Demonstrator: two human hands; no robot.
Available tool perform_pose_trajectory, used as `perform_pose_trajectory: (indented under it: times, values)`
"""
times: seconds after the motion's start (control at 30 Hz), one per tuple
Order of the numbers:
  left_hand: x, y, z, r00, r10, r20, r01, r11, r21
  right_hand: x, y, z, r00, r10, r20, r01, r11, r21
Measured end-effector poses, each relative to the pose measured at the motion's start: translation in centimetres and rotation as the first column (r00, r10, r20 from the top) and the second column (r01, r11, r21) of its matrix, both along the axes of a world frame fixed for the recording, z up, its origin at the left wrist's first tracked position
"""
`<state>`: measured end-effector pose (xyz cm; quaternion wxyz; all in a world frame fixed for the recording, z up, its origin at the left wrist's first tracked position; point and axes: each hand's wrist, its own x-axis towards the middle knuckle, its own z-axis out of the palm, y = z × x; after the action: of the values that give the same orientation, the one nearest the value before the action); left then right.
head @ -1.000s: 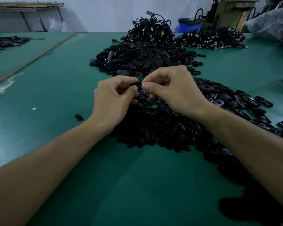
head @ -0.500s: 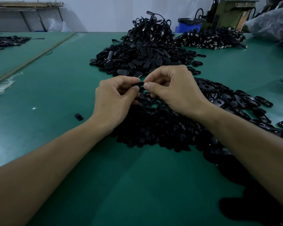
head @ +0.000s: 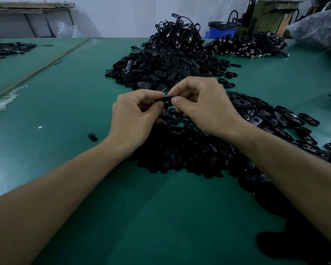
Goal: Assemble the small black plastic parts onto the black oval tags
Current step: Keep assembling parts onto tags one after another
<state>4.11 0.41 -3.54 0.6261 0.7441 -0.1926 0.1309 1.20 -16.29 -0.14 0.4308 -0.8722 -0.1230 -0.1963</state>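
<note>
Green tabletop (head: 65,111) fills most of the view, white wall behind; blue bin (head: 221,30) and green machine (head: 266,16) at the far right edge, clear plastic bag (head: 317,29) beside them.

Both hands are up just above the nearest pile; left hand (head: 134,117) and right hand (head: 206,109) each pinch one end of a single black oval tag (head: 166,101) between thumb and forefinger, other fingers curled in; tag held roughly level between the two, a slot visible in its face; can't tell whether a small part is already seated in it.

Heap of small black parts (head: 180,153) lies on the tabletop directly under the wrists; spread of loose oval tags (head: 266,119) just right of it, running off toward the right edge; bigger mound of tags (head: 166,67) beyond the hands, tangle of black cords (head: 178,33) stacked at its back; another dark pile (head: 246,46) far right; one stray small part (head: 92,137) left of the left wrist, apart from the heaps; thin scatter of black pieces (head: 6,49) at the far left.
</note>
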Motion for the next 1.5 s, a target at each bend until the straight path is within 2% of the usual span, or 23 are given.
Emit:
perform_pose_trajectory:
  times: [0.23,0.53,1.1,1.23,1.5]
  values:
    - [0.08,0.04,-0.03,1.0,0.002,-0.003,-0.002,1.0,0.001,-0.07,0.03,0.02,1.0,-0.003,0.01,0.003,1.0,-0.026]
    - [0.31,0.08,-0.21,1.0,0.008,0.004,-0.008,1.0,-0.003,-0.21,-0.01,-0.03,0.998,0.042,-0.04,-0.041,0.999,0.036]
    - [-0.29,-0.08,0.07,0.992,-0.069,0.11,0.064,0.997,0.046,-0.41,0.55,0.39,0.999,-0.015,0.047,0.018,0.999,-0.045]
    - [-0.29,-0.07,0.09,0.993,-0.06,0.103,0.058,0.998,0.018,-0.45,0.52,0.5,0.996,-0.059,0.073,0.065,0.995,-0.078]
    - [-0.28,-0.07,0.17,0.996,-0.043,0.077,0.046,0.998,-0.038,-0.64,0.63,0.24,0.997,-0.074,0.029,0.076,0.994,-0.075]
